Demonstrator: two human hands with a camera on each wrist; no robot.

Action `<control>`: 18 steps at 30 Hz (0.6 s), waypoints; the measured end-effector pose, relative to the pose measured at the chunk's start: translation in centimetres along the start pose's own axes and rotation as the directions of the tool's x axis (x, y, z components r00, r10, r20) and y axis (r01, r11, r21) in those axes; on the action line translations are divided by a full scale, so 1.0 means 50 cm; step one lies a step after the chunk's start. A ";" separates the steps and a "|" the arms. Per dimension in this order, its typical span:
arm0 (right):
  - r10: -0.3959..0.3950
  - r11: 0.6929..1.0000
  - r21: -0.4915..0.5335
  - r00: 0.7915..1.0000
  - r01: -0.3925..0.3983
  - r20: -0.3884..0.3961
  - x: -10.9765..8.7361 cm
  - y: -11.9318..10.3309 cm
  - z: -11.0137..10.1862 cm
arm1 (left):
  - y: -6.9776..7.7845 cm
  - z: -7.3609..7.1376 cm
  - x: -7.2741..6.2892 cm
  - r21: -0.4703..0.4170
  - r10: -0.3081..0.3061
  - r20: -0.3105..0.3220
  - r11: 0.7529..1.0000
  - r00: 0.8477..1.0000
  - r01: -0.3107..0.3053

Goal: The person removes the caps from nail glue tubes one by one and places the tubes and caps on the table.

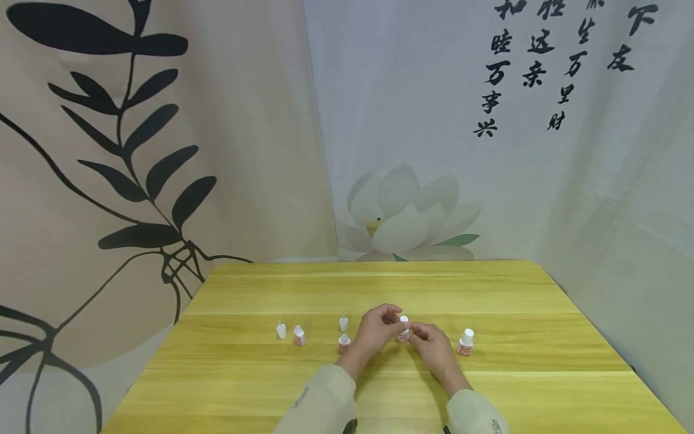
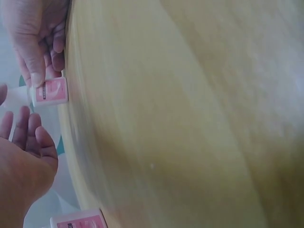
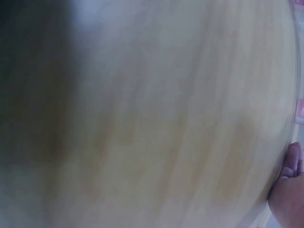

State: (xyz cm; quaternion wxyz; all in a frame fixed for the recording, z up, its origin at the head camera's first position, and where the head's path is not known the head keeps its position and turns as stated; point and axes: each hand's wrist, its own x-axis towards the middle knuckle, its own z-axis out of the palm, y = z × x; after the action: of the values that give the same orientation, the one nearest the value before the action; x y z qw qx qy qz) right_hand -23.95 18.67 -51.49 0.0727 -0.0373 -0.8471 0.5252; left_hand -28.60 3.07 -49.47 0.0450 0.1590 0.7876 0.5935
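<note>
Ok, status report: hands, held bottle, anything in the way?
Right hand pinches bottle, upright. Left hand at its cap, grip unclear. Other bottle stands apart, right of both hands; no obstruction visible.

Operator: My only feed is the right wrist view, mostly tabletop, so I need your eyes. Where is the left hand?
Observer: In the head view, the left hand is just left of the bottle, close to its white cap.

Operator: And the right hand?

Observer: The left wrist view shows it holding that bottle, its thumb beside the pink label.

Operator: Anything further right?

Observer: Yes, the head view shows a second bottle, upright and capped, to the right of the right hand.
</note>
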 end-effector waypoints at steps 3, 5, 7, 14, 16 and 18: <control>0.003 1.000 0.008 1.000 -0.003 0.009 -0.001 -0.003 0.000 | 0.000 -0.002 -0.001 0.012 0.008 0.003 1.000 1.000 -0.008; 0.009 1.000 0.015 1.000 -0.009 0.014 -0.001 -0.004 0.000 | 0.000 -0.003 -0.001 0.020 0.010 0.006 1.000 1.000 -0.010; 0.014 1.000 0.016 1.000 -0.014 0.017 0.000 -0.004 0.000 | -0.001 -0.003 -0.001 0.026 0.010 0.007 1.000 1.000 -0.010; 0.006 1.000 0.013 1.000 -0.007 0.017 0.001 -0.004 0.001 | 0.001 -0.003 0.000 0.024 0.002 0.005 1.000 1.000 -0.002; 0.000 1.000 0.015 1.000 0.000 0.016 0.002 -0.003 0.002 | 0.001 -0.002 0.000 0.022 -0.005 0.000 1.000 1.000 0.005; -0.003 1.000 0.014 1.000 0.003 0.015 0.002 -0.002 0.002 | 0.000 -0.001 0.000 0.018 -0.005 -0.005 1.000 1.000 0.005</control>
State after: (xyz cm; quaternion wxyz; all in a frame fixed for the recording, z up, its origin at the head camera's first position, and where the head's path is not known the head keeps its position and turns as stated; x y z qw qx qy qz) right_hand -24.08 18.56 -51.43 0.0675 -0.0314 -0.8439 0.5313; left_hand -28.62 3.02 -49.43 0.0431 0.1561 0.7935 0.5867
